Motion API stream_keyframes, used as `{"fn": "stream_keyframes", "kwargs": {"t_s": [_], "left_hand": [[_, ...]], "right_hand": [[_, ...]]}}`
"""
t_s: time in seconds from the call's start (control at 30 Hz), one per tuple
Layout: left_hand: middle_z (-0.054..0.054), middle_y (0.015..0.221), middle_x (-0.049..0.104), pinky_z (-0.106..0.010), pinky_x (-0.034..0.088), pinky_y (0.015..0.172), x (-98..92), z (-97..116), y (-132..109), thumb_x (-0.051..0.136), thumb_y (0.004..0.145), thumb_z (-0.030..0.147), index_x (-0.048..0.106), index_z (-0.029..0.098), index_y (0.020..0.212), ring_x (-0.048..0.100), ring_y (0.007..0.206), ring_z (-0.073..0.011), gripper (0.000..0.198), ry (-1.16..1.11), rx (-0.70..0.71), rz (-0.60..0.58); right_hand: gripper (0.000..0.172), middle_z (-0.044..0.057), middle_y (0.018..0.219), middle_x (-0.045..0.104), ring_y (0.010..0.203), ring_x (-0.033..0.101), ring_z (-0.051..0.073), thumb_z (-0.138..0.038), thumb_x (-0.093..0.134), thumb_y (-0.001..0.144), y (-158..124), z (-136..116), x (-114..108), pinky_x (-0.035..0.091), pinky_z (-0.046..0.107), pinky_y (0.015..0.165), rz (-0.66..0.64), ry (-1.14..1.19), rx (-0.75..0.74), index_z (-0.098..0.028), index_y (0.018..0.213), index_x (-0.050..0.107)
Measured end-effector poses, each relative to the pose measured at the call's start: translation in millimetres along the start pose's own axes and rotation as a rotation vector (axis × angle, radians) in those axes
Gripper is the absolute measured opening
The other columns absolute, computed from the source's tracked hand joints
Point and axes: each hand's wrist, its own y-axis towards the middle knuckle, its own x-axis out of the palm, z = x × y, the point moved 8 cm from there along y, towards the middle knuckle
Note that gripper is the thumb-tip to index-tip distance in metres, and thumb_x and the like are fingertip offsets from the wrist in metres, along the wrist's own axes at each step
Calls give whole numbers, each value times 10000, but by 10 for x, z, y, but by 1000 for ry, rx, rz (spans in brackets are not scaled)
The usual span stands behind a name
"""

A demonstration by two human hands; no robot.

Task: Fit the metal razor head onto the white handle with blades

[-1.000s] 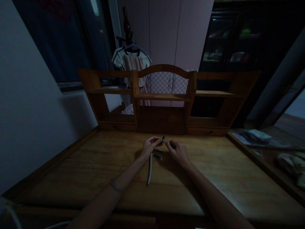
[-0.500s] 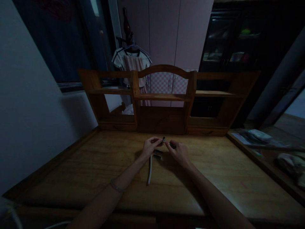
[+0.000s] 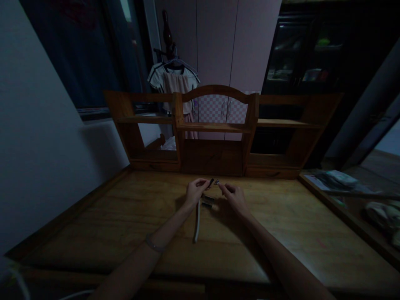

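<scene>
Above the middle of the wooden desk [image 3: 150, 246], my left hand [image 3: 196, 191] pinches a small dark piece [image 3: 211, 182] whose kind is too small to make out. My right hand [image 3: 233, 197] faces it, thumb and finger closed on a small shiny metallic piece [image 3: 216, 182]. A narrow gap shows between the two pieces. Below the hands, small dark strips [image 3: 207, 201] lie on the desk. A pale cord-like strip [image 3: 197, 223] runs toward me from under my left hand, its far end hidden there.
A wooden shelf unit [image 3: 215, 127] stands along the desk's back edge. To the left is a wall [image 3: 46, 158]. Papers and a pale bundle [image 3: 340, 178] lie beyond the raised right edge. Clothes on a hanger [image 3: 175, 81] hang behind the shelf.
The small dark piece and the shiny piece, close together at my fingertips before, now show apart. My right fingertips have shifted slightly, and the dark item seen by my right fingers no longer shows.
</scene>
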Motion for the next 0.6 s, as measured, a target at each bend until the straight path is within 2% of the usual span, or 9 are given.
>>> {"fn": "stream_keyframes", "kwargs": {"t_s": [0.2, 0.3, 0.4, 0.47, 0.6], "left_hand": [[-52, 762, 699, -271, 482, 710, -40, 145, -28, 717, 671, 371, 714, 166, 763, 640, 746, -190, 225, 192, 130, 58], [-51, 789, 680, -268, 475, 711, -17, 261, -49, 700, 693, 366, 715, 186, 754, 627, 756, -187, 191, 286, 209, 50], [-55, 876, 651, -301, 468, 797, 31, 395, -54, 677, 724, 340, 709, 197, 743, 601, 847, -189, 148, 425, 337, -31], [-51, 937, 630, -354, 428, 899, 76, 441, -55, 686, 720, 309, 706, 202, 726, 567, 948, -202, 109, 564, 407, -130], [-56, 1008, 592, -412, 388, 958, 123, 428, -71, 698, 712, 232, 692, 197, 710, 510, 1041, -221, 36, 762, 455, -302]], "right_hand": [[514, -6, 559, 488, 570, 470, 137, -595, 430, 829, 58, 133, -153, 319, 229, 526, 98, 21, 42, -152, 626, 595], [528, -5, 567, 487, 572, 467, 137, -616, 432, 814, 95, 218, -258, 326, 227, 528, 164, 39, 71, -150, 639, 607], [549, -2, 559, 492, 568, 474, 139, -639, 431, 799, 122, 288, -339, 335, 229, 532, 217, 64, 90, -150, 619, 602], [554, 2, 550, 501, 565, 479, 141, -648, 436, 791, 133, 318, -369, 336, 232, 533, 237, 76, 92, -151, 604, 595], [562, 11, 544, 530, 562, 491, 147, -667, 451, 770, 132, 343, -388, 332, 238, 532, 252, 91, 92, -157, 580, 590]]}}
